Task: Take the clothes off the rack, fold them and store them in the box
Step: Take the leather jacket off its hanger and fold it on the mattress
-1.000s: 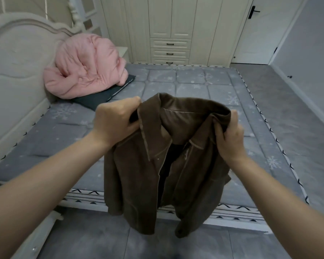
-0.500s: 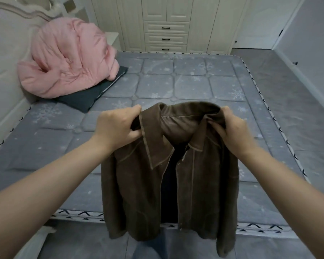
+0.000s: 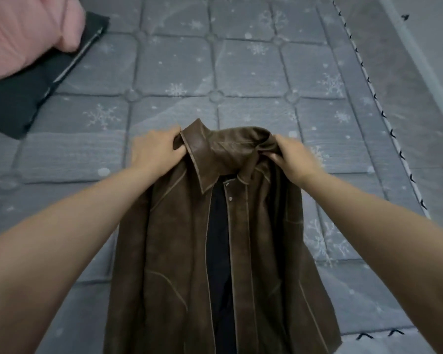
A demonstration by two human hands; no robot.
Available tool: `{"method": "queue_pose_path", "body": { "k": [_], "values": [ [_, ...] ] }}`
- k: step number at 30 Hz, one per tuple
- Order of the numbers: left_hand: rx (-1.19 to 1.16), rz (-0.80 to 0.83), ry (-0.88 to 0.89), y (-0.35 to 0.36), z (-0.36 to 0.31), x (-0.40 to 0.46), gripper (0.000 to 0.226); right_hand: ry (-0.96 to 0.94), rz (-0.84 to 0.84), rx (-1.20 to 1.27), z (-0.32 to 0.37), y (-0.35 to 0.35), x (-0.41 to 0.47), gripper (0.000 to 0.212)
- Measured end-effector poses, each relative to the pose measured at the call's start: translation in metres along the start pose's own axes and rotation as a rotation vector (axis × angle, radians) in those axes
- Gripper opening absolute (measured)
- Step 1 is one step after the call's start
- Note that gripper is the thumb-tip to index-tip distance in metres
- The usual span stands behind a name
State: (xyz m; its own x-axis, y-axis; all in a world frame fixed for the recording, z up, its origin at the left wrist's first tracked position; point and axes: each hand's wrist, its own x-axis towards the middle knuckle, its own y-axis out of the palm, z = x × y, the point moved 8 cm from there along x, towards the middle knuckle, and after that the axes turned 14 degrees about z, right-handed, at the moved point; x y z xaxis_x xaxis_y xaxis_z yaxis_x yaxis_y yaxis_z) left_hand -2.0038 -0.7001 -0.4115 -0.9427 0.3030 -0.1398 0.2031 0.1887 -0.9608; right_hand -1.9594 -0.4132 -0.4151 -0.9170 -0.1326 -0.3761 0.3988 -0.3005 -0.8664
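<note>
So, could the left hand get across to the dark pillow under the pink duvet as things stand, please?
Probably not yet: the left hand grips the brown jacket at the collar, and the dark pillow lies well off to the side across bare mattress. Nothing blocks the way once it lets go.

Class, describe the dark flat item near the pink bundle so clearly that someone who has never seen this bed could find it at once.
Start at the grey quilted mattress with snowflake print and look to its far left corner, where a puffy pink bundle of bedding lies. Partly under that bundle sits a flat dark cloth piece with a thin pale line along it. It alone is flat and near-black, unlike the brown suede jacket.
</note>
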Motion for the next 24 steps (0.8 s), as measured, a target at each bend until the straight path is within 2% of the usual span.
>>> {"method": "queue_pose_path", "body": {
  "k": [2,5,7,11,16,20,22,24],
  "values": [
    [-0.013,0.042,-0.067,0.05,0.022,0.04,0.031,0.067,-0.026,-0.125,-0.021,0.027,0.048,0.033],
    [-0.047,0.105,-0.153,0.115,0.047,0.073,0.03,0.306,-0.044,-0.108,-0.052,0.067,0.096,0.029],
    [-0.043,0.111,-0.188,0.148,0.057,0.084,0.031,0.408,-0.009,0.011,-0.069,0.102,0.119,0.03],
    [-0.089,0.1,-0.288,0.188,0.075,0.096,0.033,0.483,0.035,0.368,-0.091,0.165,0.145,0.037],
    [-0.116,0.027,-0.284,0.194,0.089,0.132,0.031,0.448,-0.07,0.235,-0.105,0.151,0.187,0.034],
    [-0.216,-0.089,-0.43,0.194,0.104,0.171,0.03,0.394,-0.092,0.231,-0.106,0.135,0.233,0.036],
    [-0.267,-0.072,-0.508,0.215,0.108,0.177,0.04,0.31,-0.042,0.268,-0.096,0.151,0.241,0.053],
    [-0.218,-0.074,-0.506,0.234,0.106,0.168,0.057,0.172,-0.045,0.236,-0.079,0.176,0.234,0.076]
  ]
}}
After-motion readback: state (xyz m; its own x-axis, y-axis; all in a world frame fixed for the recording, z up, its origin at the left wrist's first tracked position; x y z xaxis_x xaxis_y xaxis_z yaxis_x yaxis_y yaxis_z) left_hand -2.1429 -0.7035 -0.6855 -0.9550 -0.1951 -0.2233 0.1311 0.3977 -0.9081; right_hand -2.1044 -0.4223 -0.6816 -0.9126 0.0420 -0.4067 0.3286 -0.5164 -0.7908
